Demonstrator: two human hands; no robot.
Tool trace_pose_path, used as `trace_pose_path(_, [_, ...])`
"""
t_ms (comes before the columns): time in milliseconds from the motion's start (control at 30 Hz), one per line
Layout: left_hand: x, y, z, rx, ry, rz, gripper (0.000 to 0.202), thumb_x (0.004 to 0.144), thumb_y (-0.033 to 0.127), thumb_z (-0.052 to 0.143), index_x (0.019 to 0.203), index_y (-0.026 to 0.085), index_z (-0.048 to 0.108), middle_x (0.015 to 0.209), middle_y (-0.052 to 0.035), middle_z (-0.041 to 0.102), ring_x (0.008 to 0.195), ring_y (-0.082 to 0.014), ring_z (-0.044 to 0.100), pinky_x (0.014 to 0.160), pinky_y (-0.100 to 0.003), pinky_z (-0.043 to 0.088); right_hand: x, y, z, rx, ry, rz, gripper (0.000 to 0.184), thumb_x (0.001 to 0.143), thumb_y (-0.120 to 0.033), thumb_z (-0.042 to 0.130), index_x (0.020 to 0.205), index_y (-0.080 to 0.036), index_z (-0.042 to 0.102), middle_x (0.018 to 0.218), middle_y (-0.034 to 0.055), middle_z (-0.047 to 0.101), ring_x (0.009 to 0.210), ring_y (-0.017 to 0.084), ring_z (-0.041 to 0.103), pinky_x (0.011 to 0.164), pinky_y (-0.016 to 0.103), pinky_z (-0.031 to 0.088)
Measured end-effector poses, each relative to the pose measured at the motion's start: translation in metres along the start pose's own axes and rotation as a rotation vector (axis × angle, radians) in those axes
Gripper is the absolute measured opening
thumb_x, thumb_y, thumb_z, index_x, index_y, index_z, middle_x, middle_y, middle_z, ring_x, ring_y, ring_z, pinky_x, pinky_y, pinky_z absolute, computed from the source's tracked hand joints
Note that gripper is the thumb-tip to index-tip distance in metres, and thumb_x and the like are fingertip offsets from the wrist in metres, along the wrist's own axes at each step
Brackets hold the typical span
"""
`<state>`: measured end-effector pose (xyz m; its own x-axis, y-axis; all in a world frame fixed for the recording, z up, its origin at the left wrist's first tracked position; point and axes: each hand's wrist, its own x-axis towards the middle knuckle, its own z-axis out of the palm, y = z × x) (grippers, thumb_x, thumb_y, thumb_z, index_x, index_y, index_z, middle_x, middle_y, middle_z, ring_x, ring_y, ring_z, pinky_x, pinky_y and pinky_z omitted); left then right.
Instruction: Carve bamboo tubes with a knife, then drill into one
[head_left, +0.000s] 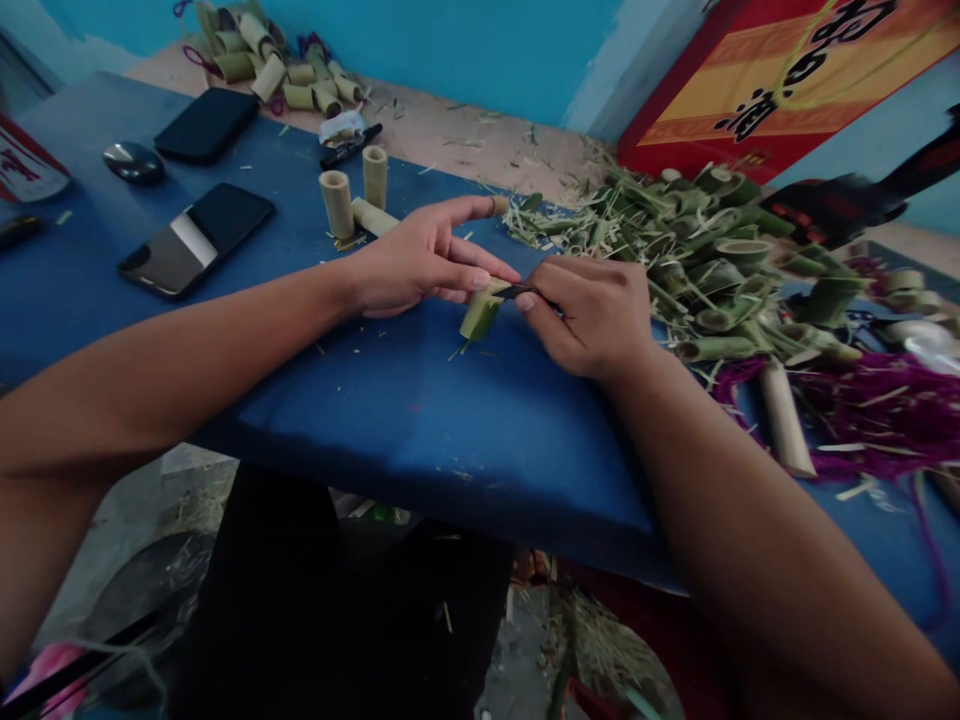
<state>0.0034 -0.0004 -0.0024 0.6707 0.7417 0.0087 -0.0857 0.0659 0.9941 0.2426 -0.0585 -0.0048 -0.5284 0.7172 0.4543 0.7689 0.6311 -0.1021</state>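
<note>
My left hand holds a short bamboo piece near its upper end, thumb on the near side and fingers behind. Pale peeled surface shows on top of the piece, green skin lower down, with a thin strip hanging from its bottom. In my right hand is a small dark blade, its tip against the top of the bamboo piece. Most of the blade's handle is hidden by my closed fingers. Just beyond my left hand stand two peeled bamboo tubes, with another lying beside them.
A heap of green bamboo pieces and shavings lies right, by purple yarn and a wooden stick. Strung bamboo tubes sit far left. A phone, dark case, mouse and marker are on the blue table.
</note>
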Motion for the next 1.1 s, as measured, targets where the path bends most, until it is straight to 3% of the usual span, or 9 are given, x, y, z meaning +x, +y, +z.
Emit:
trace_pose_path(167, [0.0, 0.0008, 0.0026, 0.024, 0.016, -0.02, 0.086, 0.084, 0.012, 0.08, 0.161, 0.02, 0.044, 0.113, -0.0094, 0.083, 0.103, -0.024, 0.081, 0.086, -0.031, 0.063, 0.0004, 0.0009, -0.0005, -0.002, -0.04, 0.016, 0.038, 0.105, -0.045, 0.041, 0.08, -0.023, 0.058, 0.073, 0.0056, 0.059, 0.07, 0.021, 0.056, 0.065, 0.036, 0.033])
trace_pose_path(333, [-0.0014, 0.0034, 0.0077, 0.029, 0.074, -0.041, 0.089, 0.082, 0.013, 0.083, 0.162, 0.017, 0.043, 0.111, -0.0106, 0.083, 0.106, -0.0246, 0.08, 0.082, -0.028, 0.063, 0.0012, 0.0037, -0.0017, -0.003, -0.081, 0.023, 0.04, 0.108, -0.048, 0.038, 0.083, -0.023, 0.058, 0.071, 0.0049, 0.057, 0.068, 0.02, 0.054, 0.066, 0.035, 0.03])
trace_pose_path(600, [-0.0008, 0.0009, 0.0062, 0.034, 0.058, -0.046, 0.086, 0.081, 0.019, 0.086, 0.158, 0.024, 0.048, 0.114, -0.0079, 0.084, 0.112, -0.0261, 0.079, 0.086, -0.029, 0.062, 0.003, 0.0036, -0.0039, -0.01, -0.133, 0.051, 0.039, 0.106, -0.047, 0.038, 0.083, -0.023, 0.058, 0.071, 0.0053, 0.058, 0.066, 0.02, 0.052, 0.066, 0.035, 0.028])
trace_pose_path(867, [-0.002, 0.0032, 0.0086, 0.015, 0.021, -0.029, 0.09, 0.08, 0.017, 0.086, 0.158, 0.015, 0.041, 0.114, -0.0118, 0.083, 0.105, -0.0227, 0.08, 0.094, -0.033, 0.061, 0.0061, 0.0031, -0.005, 0.007, -0.153, 0.053, 0.037, 0.103, -0.046, 0.04, 0.084, -0.024, 0.062, 0.07, 0.0052, 0.06, 0.068, 0.022, 0.054, 0.064, 0.036, 0.026])
trace_pose_path(1100, [-0.0004, -0.0026, 0.005, -0.021, 0.02, 0.005, 0.088, 0.078, 0.014, 0.087, 0.155, 0.015, 0.045, 0.11, -0.0144, 0.082, 0.094, -0.0221, 0.081, 0.091, -0.035, 0.062, 0.0072, 0.0012, -0.007, 0.017, -0.159, 0.044, 0.037, 0.102, -0.046, 0.04, 0.081, -0.024, 0.062, 0.069, 0.0048, 0.062, 0.064, 0.021, 0.052, 0.062, 0.035, 0.025])
